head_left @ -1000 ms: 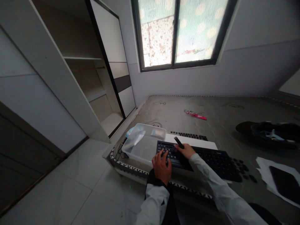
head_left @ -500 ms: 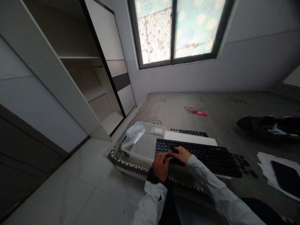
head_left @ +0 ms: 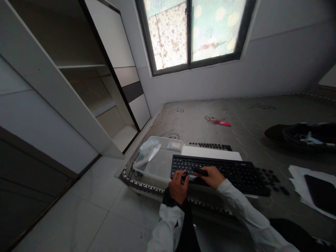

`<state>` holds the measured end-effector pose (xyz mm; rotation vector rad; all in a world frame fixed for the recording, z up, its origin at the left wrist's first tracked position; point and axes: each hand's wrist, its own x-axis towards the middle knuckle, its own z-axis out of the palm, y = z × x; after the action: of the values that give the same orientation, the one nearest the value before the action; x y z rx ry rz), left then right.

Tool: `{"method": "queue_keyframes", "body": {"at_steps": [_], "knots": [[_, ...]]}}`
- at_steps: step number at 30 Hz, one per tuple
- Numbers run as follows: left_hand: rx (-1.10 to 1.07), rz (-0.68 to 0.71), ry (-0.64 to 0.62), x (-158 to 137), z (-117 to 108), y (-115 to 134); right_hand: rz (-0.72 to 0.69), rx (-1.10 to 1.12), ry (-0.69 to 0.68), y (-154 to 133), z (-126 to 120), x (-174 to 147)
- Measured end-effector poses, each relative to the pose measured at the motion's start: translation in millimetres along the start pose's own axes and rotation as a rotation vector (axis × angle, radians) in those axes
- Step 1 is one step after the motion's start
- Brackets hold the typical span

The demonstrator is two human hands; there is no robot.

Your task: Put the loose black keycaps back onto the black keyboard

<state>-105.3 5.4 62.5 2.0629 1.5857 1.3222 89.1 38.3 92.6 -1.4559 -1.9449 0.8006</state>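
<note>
A black keyboard (head_left: 223, 175) lies across a white board (head_left: 210, 153) on the grey mattress. My left hand (head_left: 179, 188) is at the keyboard's left front edge. Its thumb and fingers are pinched on a small dark piece, perhaps a keycap, too small to make out. To its right, my right hand (head_left: 213, 177) grips a short black stick-like tool (head_left: 201, 172) that points left over the keys; its exact kind is unclear. Loose black keycaps (head_left: 267, 176) lie scattered by the keyboard's right end, and a row of further keycaps (head_left: 211, 145) runs behind the white board.
A clear plastic tray (head_left: 157, 164) with a plastic bag (head_left: 151, 150) in it stands left of the keyboard. A red packet (head_left: 220, 122) lies farther back. On the right are a black bag (head_left: 301, 136) and a dark phone-like slab (head_left: 321, 194) on white paper (head_left: 296, 175).
My right hand has drawn away to the right from my left hand, with the black tool. My left hand stays at the keyboard's left front edge. The view has shifted slightly.
</note>
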Motion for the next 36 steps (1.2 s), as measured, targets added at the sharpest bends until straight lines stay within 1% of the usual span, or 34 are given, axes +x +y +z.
{"method": "queue_keyframes", "body": {"at_steps": [3,6,9,12,16,18,24,28,32,36], "knots": [[0.027,0.016,-0.032,0.0,0.1,-0.7,0.011,-0.105,-0.024,5.1,-9.8,-11.0],[0.074,0.095,-0.042,-2.0,0.3,-1.4,0.014,-0.180,-0.032,10.1,-16.1,-20.4],[0.113,0.201,-0.044,-5.1,1.1,-0.1,-0.005,-0.182,-0.051,12.4,-16.9,-27.1],[0.187,0.301,-0.079,-7.0,2.8,2.3,-0.008,-0.145,-0.073,9.6,-12.9,-29.6],[0.312,0.382,-0.117,-6.5,6.0,2.6,0.014,-0.129,-0.070,0.5,-5.7,-28.0],[0.333,0.385,-0.111,-5.9,6.9,0.9,0.019,-0.120,-0.067,-3.8,-3.8,-26.8],[0.297,0.362,-0.082,-5.7,7.3,-4.8,0.032,-0.096,-0.100,-7.6,-1.4,-25.8],[0.317,0.370,-0.064,-5.0,7.9,-4.5,0.022,-0.069,-0.071,-2.1,5.9,-25.6],[0.284,0.368,-0.051,-3.8,6.6,-1.9,0.023,-0.010,-0.021,1.8,13.4,-25.4],[0.204,0.330,-0.095,-4.2,5.6,-0.9,0.046,0.016,0.034,0.4,14.9,-25.9]]}}
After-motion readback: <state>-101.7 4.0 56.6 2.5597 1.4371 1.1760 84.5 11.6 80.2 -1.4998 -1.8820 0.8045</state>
